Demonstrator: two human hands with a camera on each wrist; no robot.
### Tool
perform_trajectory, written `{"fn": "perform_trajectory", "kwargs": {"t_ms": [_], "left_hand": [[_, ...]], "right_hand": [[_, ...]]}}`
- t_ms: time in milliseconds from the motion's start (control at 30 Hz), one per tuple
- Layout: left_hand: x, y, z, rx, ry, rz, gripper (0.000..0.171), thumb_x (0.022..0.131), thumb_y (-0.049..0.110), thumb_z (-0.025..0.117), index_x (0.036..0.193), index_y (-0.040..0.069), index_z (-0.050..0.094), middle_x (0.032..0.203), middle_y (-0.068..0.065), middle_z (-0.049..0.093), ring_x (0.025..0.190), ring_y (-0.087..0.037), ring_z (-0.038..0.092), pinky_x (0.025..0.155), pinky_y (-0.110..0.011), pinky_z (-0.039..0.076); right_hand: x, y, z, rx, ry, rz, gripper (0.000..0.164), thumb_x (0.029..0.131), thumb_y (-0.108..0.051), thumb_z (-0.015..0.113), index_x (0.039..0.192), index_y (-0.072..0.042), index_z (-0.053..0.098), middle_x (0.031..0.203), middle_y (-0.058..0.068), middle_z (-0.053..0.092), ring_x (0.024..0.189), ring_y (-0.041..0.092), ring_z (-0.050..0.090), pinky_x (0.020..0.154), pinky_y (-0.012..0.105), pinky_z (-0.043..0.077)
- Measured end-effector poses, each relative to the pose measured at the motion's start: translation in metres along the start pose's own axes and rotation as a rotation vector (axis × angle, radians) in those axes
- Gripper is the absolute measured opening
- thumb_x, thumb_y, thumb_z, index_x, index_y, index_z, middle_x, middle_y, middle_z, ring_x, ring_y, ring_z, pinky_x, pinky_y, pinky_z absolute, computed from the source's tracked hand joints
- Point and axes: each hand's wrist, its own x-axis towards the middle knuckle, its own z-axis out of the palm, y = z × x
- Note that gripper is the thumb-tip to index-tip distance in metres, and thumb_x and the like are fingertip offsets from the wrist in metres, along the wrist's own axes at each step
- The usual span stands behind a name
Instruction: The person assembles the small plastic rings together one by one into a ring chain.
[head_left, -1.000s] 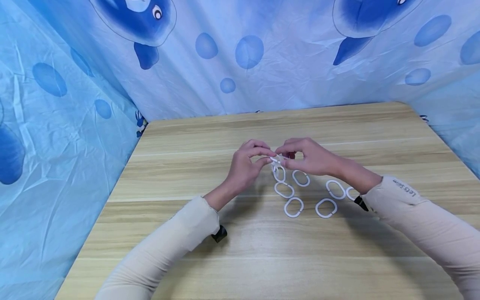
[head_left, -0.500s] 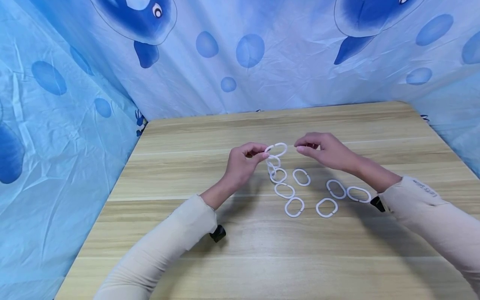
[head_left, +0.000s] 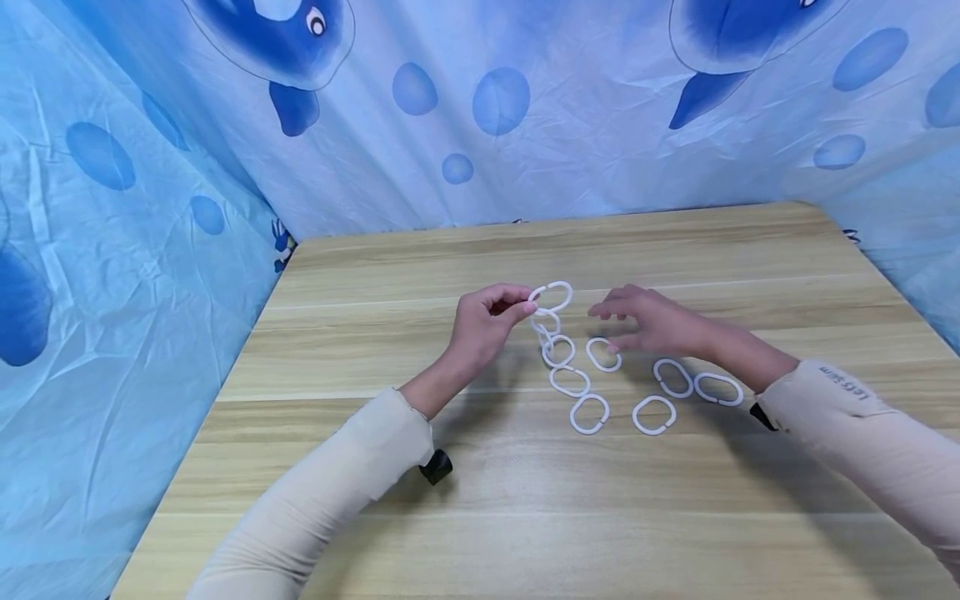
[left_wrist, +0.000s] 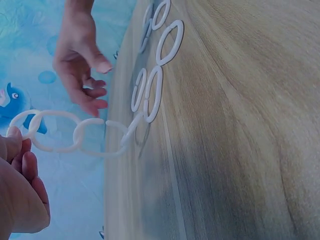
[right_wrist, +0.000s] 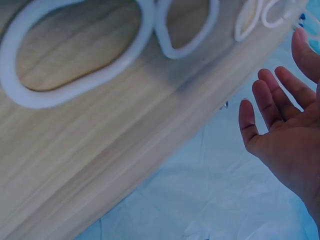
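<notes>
My left hand [head_left: 486,327] pinches the top white plastic link [head_left: 559,297] of a chain between thumb and fingers. Below it the joined links [left_wrist: 56,131] hang down in a row, and the lower end reaches the tabletop. My right hand [head_left: 660,323] hovers over the table with its fingers spread and nothing in them. Beneath its thumb lies a loose oval link [head_left: 590,355] with a small gap in its side. In the right wrist view the right hand [right_wrist: 287,120] shows a bare palm and parted fingers.
More white links lie on the wooden table [head_left: 480,517]: one [head_left: 589,414] near the chain's lower end, another [head_left: 653,416] to its right, and a pair [head_left: 672,378] by my right wrist. A blue patterned curtain [head_left: 570,167] stands behind the table.
My right hand let go of the chain's top, drew off to the right, then lowered with fingers spreading toward a loose link. My left hand shifted slightly left, still pinching the chain.
</notes>
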Motion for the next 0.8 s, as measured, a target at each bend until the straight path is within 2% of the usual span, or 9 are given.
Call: {"fn": "perform_trajectory", "kwargs": {"t_ms": [100, 200, 267, 433, 600, 800], "left_hand": [[0.000, 0.000, 0.000, -0.010, -0.003, 0.002, 0.016, 0.085, 0.010, 0.073, 0.097, 0.001, 0.074, 0.093, -0.012, 0.070, 0.073, -0.010, 0.056, 0.062, -0.017, 0.044], [0.000, 0.000, 0.000, -0.011, -0.003, 0.003, 0.016, 0.085, 0.010, 0.073, 0.098, 0.000, 0.074, 0.093, -0.013, 0.070, 0.073, -0.010, 0.056, 0.061, -0.018, 0.043], [0.000, 0.000, 0.000, -0.005, -0.003, 0.002, 0.016, 0.085, 0.010, 0.073, 0.098, 0.000, 0.073, 0.092, -0.012, 0.070, 0.073, -0.010, 0.056, 0.061, -0.017, 0.043], [0.001, -0.001, 0.000, 0.004, -0.002, 0.008, 0.015, 0.085, 0.008, 0.073, 0.097, 0.000, 0.073, 0.091, -0.010, 0.070, 0.073, -0.010, 0.056, 0.062, -0.018, 0.044], [0.001, -0.001, 0.001, 0.000, -0.001, 0.006, 0.013, 0.085, 0.007, 0.073, 0.097, 0.001, 0.073, 0.092, -0.010, 0.070, 0.074, -0.010, 0.057, 0.062, -0.018, 0.045], [0.001, 0.000, 0.001, 0.000, 0.005, -0.013, 0.013, 0.085, 0.008, 0.073, 0.096, 0.001, 0.074, 0.092, -0.010, 0.070, 0.074, -0.010, 0.056, 0.063, -0.018, 0.045]], "right_hand": [[-0.002, 0.002, 0.007, -0.082, -0.037, -0.026, 0.057, 0.070, -0.010, 0.084, 0.122, 0.001, 0.063, 0.111, 0.014, 0.062, 0.103, 0.033, 0.054, 0.085, 0.049, 0.044], [-0.003, 0.003, 0.012, -0.148, -0.057, -0.039, 0.062, 0.068, -0.014, 0.085, 0.124, -0.002, 0.063, 0.113, 0.011, 0.061, 0.103, 0.030, 0.052, 0.081, 0.047, 0.042], [-0.004, 0.004, 0.015, -0.174, -0.065, -0.040, 0.064, 0.066, -0.017, 0.086, 0.125, -0.005, 0.063, 0.113, 0.009, 0.060, 0.101, 0.027, 0.051, 0.077, 0.045, 0.040], [-0.006, 0.006, 0.020, -0.208, -0.077, -0.053, 0.068, 0.065, -0.020, 0.087, 0.127, -0.008, 0.063, 0.116, 0.009, 0.059, 0.102, 0.026, 0.049, 0.078, 0.047, 0.040], [-0.007, 0.008, 0.023, -0.236, -0.068, -0.072, 0.063, 0.066, -0.023, 0.086, 0.123, -0.008, 0.065, 0.112, 0.009, 0.060, 0.103, 0.029, 0.051, 0.079, 0.051, 0.041], [-0.006, 0.009, 0.025, -0.220, -0.048, -0.088, 0.053, 0.066, -0.021, 0.085, 0.115, -0.008, 0.069, 0.108, 0.007, 0.061, 0.103, 0.029, 0.054, 0.081, 0.052, 0.042]]}}
